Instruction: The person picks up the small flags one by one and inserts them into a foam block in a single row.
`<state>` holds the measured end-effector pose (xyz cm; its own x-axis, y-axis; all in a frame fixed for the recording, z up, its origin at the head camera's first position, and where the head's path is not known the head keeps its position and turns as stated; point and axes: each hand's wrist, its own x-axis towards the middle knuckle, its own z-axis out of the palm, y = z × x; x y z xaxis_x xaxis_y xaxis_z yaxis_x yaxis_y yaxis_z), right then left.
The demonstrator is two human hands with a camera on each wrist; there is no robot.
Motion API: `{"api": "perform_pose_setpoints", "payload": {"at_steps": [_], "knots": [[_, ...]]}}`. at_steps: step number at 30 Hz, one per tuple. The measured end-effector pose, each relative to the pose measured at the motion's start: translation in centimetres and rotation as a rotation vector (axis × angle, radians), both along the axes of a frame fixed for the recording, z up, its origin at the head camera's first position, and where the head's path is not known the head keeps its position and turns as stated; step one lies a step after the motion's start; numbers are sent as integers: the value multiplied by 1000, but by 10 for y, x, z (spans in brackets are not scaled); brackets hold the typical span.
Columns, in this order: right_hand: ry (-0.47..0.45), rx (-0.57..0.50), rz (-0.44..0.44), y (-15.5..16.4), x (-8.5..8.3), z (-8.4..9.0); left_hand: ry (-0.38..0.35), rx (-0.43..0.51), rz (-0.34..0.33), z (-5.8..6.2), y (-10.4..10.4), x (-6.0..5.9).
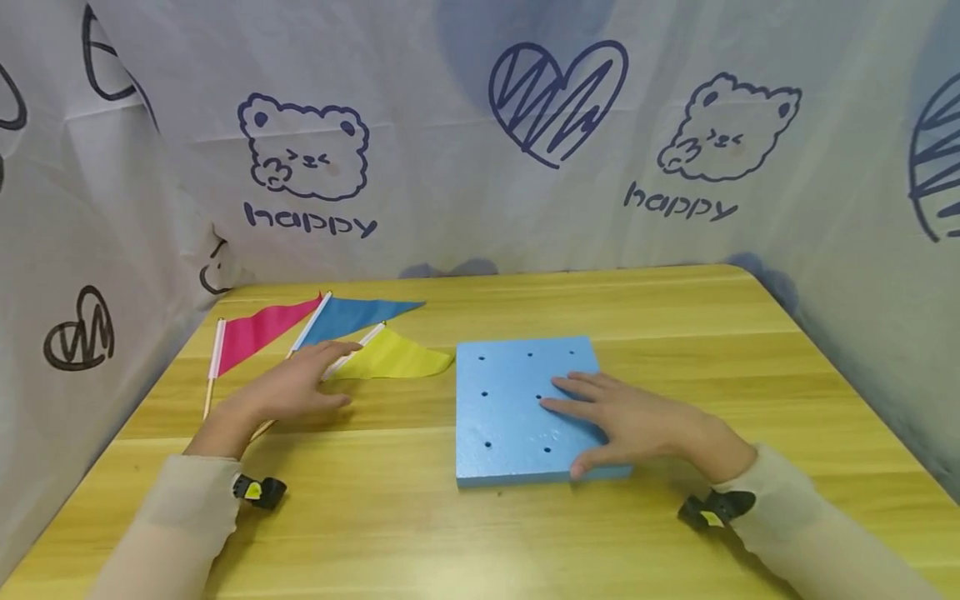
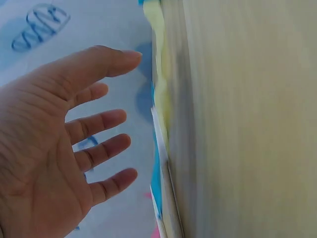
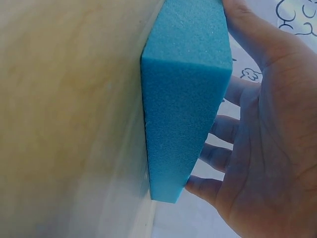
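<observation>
My left hand (image 1: pixel 292 387) hovers over the sticks of three small triangular flags, its fingers spread and nothing in its grasp. Of these, the yellow flag (image 1: pixel 397 357) lies nearest the fingertips, the blue flag (image 1: pixel 360 313) just behind, and the pink flag (image 1: pixel 262 333) farther left. That palm and forearm partly hide the sticks. In the left wrist view, the hand's palm (image 2: pixel 44 134) faces the flags across a gap. My right hand (image 1: pixel 637 421) rests with spread fingers on the right side of a light blue foam block (image 1: pixel 502 417); several small holes dot its top.
The flags and block lie on a yellow wood-grain table (image 1: pixel 360 517). Behind it hangs a white cloth (image 1: pixel 442 192) printed with bears and hearts, which also encloses both sides. Black straps (image 1: pixel 258 490) circle the sleeved wrists.
</observation>
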<state>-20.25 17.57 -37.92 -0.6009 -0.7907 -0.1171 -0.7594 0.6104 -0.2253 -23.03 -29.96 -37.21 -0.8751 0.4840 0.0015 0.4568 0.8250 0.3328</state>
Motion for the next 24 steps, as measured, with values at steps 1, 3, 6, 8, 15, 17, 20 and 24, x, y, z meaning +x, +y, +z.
{"api": "perform_pose_setpoints", "payload": {"at_steps": [1,3,6,8,15,17,20,24], "knots": [[0,-1,-2,0,0,1,-4,9,10,0,-4,-1],[3,-3,1,0,0,1,-28,29,22,-1,-12,-3],[1,-9,2,0,0,1,-83,40,37,-1,-22,-3],[4,-10,3,0,0,0,-121,45,48,0,-27,-2],[10,-18,8,1,0,-1,-202,57,48,2,-39,0],[8,-22,11,2,0,0,-221,59,42,3,-40,0],[13,-21,18,3,0,1,-250,56,38,5,-41,1],[23,-21,28,4,-1,1,-303,64,43,6,-43,0]]}}
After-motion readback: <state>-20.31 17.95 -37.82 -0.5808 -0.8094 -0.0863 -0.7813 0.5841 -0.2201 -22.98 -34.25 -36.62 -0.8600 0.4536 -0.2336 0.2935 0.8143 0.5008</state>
